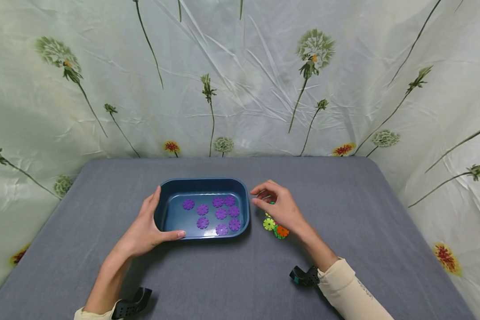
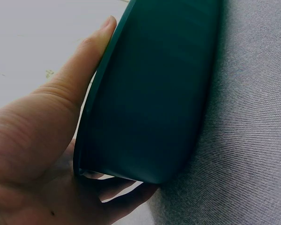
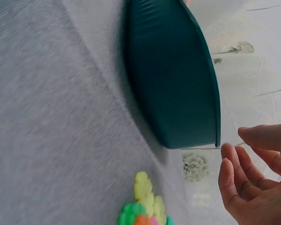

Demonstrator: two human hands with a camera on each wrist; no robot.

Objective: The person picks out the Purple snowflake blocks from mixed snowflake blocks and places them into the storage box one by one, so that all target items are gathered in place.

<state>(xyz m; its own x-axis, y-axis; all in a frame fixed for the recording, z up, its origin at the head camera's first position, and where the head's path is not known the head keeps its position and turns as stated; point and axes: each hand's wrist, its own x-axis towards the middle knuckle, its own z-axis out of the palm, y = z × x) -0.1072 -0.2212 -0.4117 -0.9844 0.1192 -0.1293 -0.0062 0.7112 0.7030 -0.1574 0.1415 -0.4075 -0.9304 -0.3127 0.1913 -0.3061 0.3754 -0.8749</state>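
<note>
My left hand (image 1: 144, 231) grips the left end of a blue plastic tray (image 1: 202, 185), its thumb along the front rim and its fingers at the end wall. In the left wrist view, that thumb lies at the tray's rim and the fingers reach round the corner. Several purple flower-shaped plastic discs (image 1: 221, 214) lie flat inside, mostly toward the right half. Just right of the tray hovers my right hand (image 1: 283, 208), fingers loosely bent, holding nothing. Partly hidden beneath it, yellow-green (image 1: 269, 224), orange (image 1: 282, 231) and green discs lie in a small pile.
A grey cloth (image 1: 232, 280) covers the table. Behind it hangs a pale curtain (image 1: 248, 89) printed with dandelions. Black wrist-worn devices (image 1: 133, 304) sit at both cuffs.
</note>
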